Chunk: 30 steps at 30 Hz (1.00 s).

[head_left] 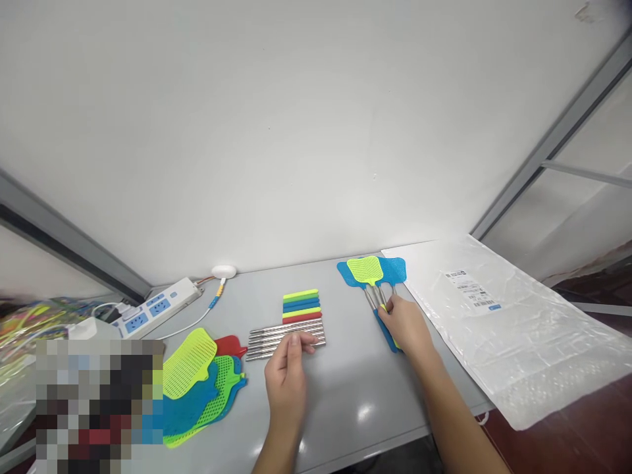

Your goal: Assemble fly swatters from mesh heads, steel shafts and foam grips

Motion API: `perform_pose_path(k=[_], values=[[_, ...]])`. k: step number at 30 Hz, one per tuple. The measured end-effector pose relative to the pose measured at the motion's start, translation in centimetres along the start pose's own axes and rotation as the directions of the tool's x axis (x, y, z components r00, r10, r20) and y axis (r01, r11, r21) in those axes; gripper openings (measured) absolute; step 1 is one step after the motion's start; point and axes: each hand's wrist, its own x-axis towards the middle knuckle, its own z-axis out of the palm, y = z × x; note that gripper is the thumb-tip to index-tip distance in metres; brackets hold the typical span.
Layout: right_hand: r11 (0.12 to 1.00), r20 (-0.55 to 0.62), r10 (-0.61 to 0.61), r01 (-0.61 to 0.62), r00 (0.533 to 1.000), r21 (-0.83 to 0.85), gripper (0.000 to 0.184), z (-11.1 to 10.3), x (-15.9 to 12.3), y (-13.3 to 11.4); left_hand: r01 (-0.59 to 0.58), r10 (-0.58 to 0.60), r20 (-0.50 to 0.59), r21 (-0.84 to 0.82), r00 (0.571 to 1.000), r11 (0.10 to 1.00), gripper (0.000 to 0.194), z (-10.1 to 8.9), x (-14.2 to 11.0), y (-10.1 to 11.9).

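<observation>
My right hand [403, 324] is closed around the handle of a fly swatter with a yellow-green head [365, 270], its fingers partly hiding the handle. Blue fly swatters [395, 268] lie under and beside it, with metal shafts and blue handles. My left hand [289, 368] hovers at the near side of a row of silver metal rods [261, 341]. Its thumb presses on the curled fingers, and whatever they may hold is hidden. Just beyond the rods lie several coloured handle grips [301, 305] in yellow, green, blue and red.
Loose swatter heads [190, 362] in yellow, blue, green and red are piled at the left of the grey table [345, 408]. Behind them sit a power strip [158, 306] and a white cable. A white plastic mailer bag [494, 316] hangs over the right edge. A wall closes the back.
</observation>
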Motion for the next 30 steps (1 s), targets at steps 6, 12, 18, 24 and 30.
perform_pose_path(k=[6,12,18,24,30], values=[[1.0,0.0,-0.022,0.022,1.0,-0.001,0.018,-0.23,-0.03,-0.23,-0.008,0.008,-0.007,0.01,1.0,1.0,0.033,0.06,0.03,0.02],[1.0,-0.003,-0.026,0.026,1.0,0.003,0.017,-0.33,0.01,-0.35,-0.009,0.009,-0.006,0.004,1.0,1.0,0.032,0.04,0.07,-0.05],[1.0,0.003,-0.027,0.027,1.0,0.001,0.016,-0.42,-0.18,-0.35,-0.008,0.008,-0.011,0.016,1.0,1.0,0.032,-0.08,0.07,-0.14],[1.0,0.007,-0.021,0.021,1.0,-0.005,0.017,-0.39,-0.36,-0.23,-0.007,0.007,-0.021,0.004,1.0,1.0,0.032,-0.05,0.08,-0.21],[1.0,0.016,-0.021,0.021,1.0,-0.009,0.017,-0.29,-0.41,-0.1,-0.022,0.022,-0.027,0.001,0.999,1.0,0.031,-0.09,0.07,-0.28]])
